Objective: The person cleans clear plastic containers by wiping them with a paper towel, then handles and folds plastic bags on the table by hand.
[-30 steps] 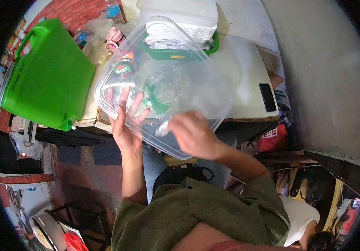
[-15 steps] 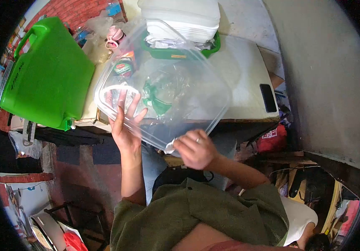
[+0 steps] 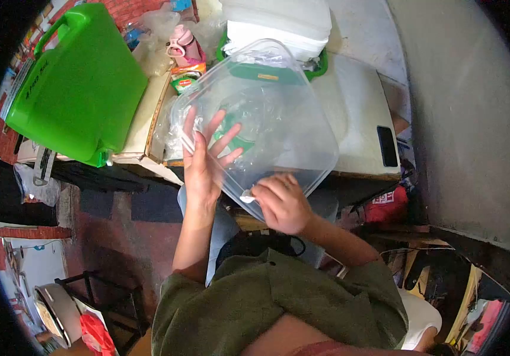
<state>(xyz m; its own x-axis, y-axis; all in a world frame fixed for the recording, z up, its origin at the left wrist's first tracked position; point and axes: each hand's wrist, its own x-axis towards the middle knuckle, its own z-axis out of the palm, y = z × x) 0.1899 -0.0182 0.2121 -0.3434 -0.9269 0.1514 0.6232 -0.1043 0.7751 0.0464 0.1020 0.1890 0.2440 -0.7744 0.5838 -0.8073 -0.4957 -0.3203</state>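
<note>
A large clear plastic lid (image 3: 293, 133), square with rounded corners, is held tilted over the table's front edge. My left hand (image 3: 203, 166) supports it by its left rim, the thumb on the near side and the spread fingers showing through the plastic. My right hand (image 3: 283, 204) is closed on a small white wipe (image 3: 246, 196), pressed to the lid's near rim. Whether it is cloth or tissue I cannot tell. Through the lid I see crumpled clear plastic with a green part (image 3: 240, 141) on the table.
A big green jerrycan (image 3: 80, 89) stands at the left. Behind the lid, white foam containers (image 3: 279, 32) are stacked in a green basket (image 3: 320, 68). A pink bottle (image 3: 185, 44) and a green-and-orange packet (image 3: 185, 82) stand at the back left. A phone (image 3: 387, 146) lies at the right edge.
The lid has turned in my hands and sits slightly further right in view. My right hand and the wipe have moved a little right along its near rim. The camera view has shifted slightly.
</note>
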